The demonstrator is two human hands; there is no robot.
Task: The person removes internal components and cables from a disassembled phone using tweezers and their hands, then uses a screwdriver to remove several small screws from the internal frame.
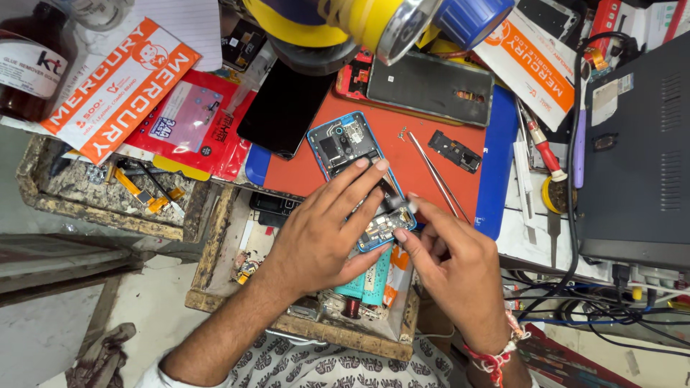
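My cluttered bench (215,237) is crowded; only the orange mat (402,154) offers open room. On its near edge lies the blue-framed phone (345,144), back already off, boards still inside. My left hand (323,230) lies spread across it, pressing. My right hand (449,259) pinches a small part at its lower end. Tweezers (435,176) lie just beside.

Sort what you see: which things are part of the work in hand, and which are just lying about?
In hand: left hand; right hand; opened phone.

Lying about: tweezers; black screen; back cover; screwdriver; brown bottle; orange packet.
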